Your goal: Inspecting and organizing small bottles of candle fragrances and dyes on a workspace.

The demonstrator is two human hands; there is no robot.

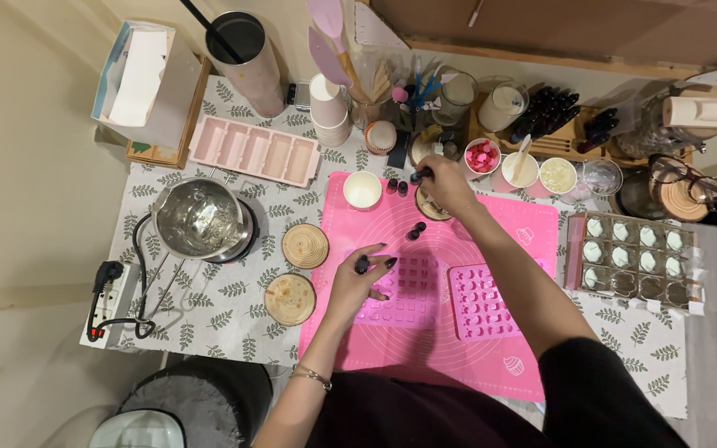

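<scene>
My left hand holds a small dark bottle over a pink silicone mould with small cavities. My right hand reaches to the far edge of the pink mat and grips a small dark dropper cap above a round wooden coaster. Two small dark bottles stand beside a white cup. Another two dark bottles sit on the mat between my hands. A second pink mould lies under my right forearm.
A metal pot sits on a small hot plate at left, with a power strip. Wooden coasters lie nearby. A pink bar mould, stacked cups, tool jars, a rack of dark bottles and a tray of pale pieces ring the mat.
</scene>
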